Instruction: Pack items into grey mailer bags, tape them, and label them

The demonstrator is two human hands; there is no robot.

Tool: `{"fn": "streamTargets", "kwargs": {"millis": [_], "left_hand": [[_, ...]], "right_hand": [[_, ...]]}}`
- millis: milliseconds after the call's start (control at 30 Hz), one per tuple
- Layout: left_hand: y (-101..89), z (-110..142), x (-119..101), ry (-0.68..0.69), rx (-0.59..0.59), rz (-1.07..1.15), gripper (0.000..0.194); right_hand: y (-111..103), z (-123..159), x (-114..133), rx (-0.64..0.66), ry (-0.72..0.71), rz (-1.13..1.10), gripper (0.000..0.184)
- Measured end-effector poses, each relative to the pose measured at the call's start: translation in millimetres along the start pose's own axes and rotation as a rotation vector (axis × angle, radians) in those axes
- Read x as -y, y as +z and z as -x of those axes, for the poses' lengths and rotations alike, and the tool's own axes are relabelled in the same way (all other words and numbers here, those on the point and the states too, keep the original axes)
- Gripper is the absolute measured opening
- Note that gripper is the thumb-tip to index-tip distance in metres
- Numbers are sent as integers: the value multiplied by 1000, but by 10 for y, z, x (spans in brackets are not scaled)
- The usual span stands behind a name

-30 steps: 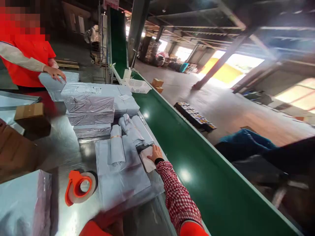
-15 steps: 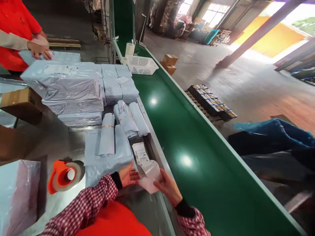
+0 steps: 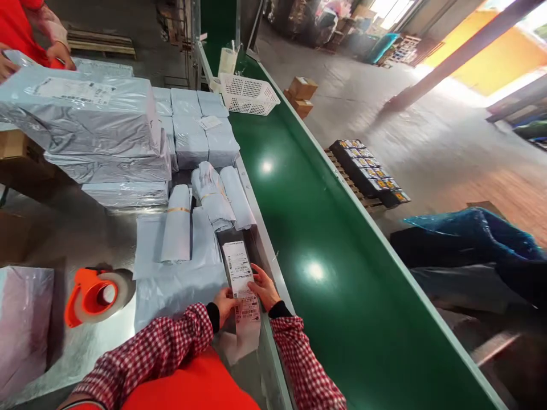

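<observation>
A strip of printed shipping labels (image 3: pixel 238 263) lies lengthwise along the table's right side, its near end a paler, see-through backing that hangs toward my body. My left hand (image 3: pixel 224 306) is closed at the strip's left edge, fingers bent against the paper. On the opposite edge, my right hand (image 3: pixel 264 289) pinches the strip between thumb and fingers. Flat grey mailing bags (image 3: pixel 179 293) lie just left of my left hand. Rolled bundles of bags, one of them a banded roll (image 3: pixel 176 225), rest beyond the labels.
An orange tape dispenser (image 3: pixel 96 296) stands on the metal table at left. Wrapped parcels (image 3: pixel 106 145) are stacked farther back, where a co-worker's hand (image 3: pixel 60 54) rests. To the right runs a green conveyor belt (image 3: pixel 294 228) carrying a white basket (image 3: pixel 249 94).
Both hands have come to the strip's two edges; my left hand has closed from open fingers. The curled backing now hangs straighter, with more printing showing. The view has shifted slightly.
</observation>
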State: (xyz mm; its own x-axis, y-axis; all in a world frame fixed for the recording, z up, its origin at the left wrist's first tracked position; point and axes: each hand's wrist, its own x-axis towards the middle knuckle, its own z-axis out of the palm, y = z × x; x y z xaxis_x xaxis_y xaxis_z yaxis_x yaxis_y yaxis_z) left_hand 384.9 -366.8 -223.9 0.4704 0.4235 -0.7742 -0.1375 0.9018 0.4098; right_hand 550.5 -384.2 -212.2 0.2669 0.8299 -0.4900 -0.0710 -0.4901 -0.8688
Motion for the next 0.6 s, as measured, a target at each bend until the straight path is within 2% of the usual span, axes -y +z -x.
{"fn": "streamTargets", "kwargs": {"millis": [67,133,167,233,300,367,467,600], "left_hand": [[-20,30,-83,128,-62,-41,78],[-24,22,-193,232,-33,-105,90],[-20,0,-250,266,14,-147,89],[-5,-78,-351,300,117,-224,73],[7,-181,-423,297,186,-255,56],[1,-279,-465,272,213,-247,51],[-42,-387,-491,235,255,-252,53],[-101,-476,-474,203,289,-279,59]], "right_hand": [[-21,-42,3,32,-11,-73,63],[-67,-61,5,42,-47,-2,49],[-93,-75,5,41,-68,59,44],[-139,-118,7,24,-116,185,35],[-176,-175,17,-3,-158,271,30],[-206,-231,37,-24,-201,336,25],[-234,-296,81,-33,-295,431,19],[-245,-319,117,-7,-437,526,21]]}}
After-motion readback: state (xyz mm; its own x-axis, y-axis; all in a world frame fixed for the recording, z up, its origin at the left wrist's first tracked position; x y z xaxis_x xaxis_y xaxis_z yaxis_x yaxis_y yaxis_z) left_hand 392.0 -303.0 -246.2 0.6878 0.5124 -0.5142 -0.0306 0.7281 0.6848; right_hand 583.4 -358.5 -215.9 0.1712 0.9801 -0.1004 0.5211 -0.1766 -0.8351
